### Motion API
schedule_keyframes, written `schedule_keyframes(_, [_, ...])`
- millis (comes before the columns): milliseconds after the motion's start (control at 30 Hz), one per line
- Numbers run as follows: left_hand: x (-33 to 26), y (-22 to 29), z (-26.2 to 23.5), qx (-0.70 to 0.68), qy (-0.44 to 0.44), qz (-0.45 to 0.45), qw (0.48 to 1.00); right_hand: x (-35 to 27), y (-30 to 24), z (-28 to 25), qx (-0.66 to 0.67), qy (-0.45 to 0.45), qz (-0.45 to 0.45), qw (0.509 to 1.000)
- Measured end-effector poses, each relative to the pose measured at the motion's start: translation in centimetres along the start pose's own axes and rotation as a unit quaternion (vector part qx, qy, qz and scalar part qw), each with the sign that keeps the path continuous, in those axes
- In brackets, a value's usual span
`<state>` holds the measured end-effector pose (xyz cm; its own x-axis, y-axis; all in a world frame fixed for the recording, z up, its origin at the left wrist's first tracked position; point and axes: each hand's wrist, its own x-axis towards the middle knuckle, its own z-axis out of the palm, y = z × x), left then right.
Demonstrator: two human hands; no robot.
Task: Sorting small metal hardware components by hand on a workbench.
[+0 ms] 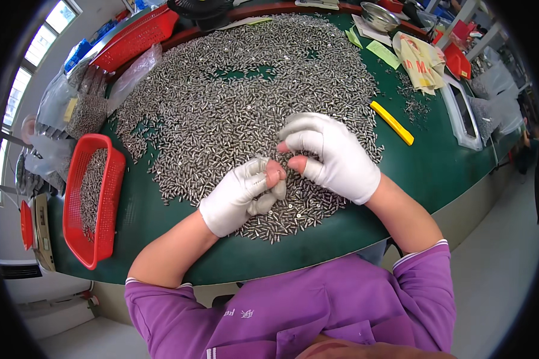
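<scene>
A wide heap of small silvery metal pins [221, 113], pointed like tiny bullets, covers the middle of the green table. Over its near side are both my hands, in white gloves with some bare fingertips. My left hand [244, 192] is closed, its thumb and forefinger pressed together and the other fingers curled; anything between them is too small to make out. Just right of it, my right hand [332, 157] is half curled above the heap. Its bare thumb and forefinger tips are apart, with nothing visible between them.
A red plastic basket [72, 203] holding more metal pieces stands at the left. A yellow-handled tool [392, 122] lies right of the heap, near a cloth bag [419, 60] and a white tray [461, 113]. Another red basket [138, 39] sits far left; a metal bowl [379, 17] is at the back.
</scene>
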<state>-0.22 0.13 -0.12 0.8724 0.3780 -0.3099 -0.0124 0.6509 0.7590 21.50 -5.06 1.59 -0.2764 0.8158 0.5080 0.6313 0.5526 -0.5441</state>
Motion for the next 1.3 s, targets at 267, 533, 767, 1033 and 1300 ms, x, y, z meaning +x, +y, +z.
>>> schedule_keyframes(267, [-0.1,0.4,0.3,0.008,0.036,-0.010,0.999,-0.6,0.9,0.7,-0.138,-0.080,0.049,0.986])
schedule_keyframes(533, [0.0,0.2,0.3,0.002,0.026,0.018,1.000,-0.3,0.8,0.3,-0.009,-0.008,0.048,0.999])
schedule_keyframes(767, [0.3,-0.1,0.2,0.024,-0.018,0.028,0.999,0.2,-0.3,0.3,-0.005,0.006,-0.064,0.998])
schedule_keyframes(1033, [0.1,-0.1,0.0,0.000,0.001,0.001,1.000,-0.2,0.1,0.2,0.088,-0.032,0.007,0.996])
schedule_keyframes(1300, [0.0,0.3,0.7,0.003,0.053,-0.014,0.998,-0.5,0.9,0.7,-0.132,-0.083,0.059,0.986])
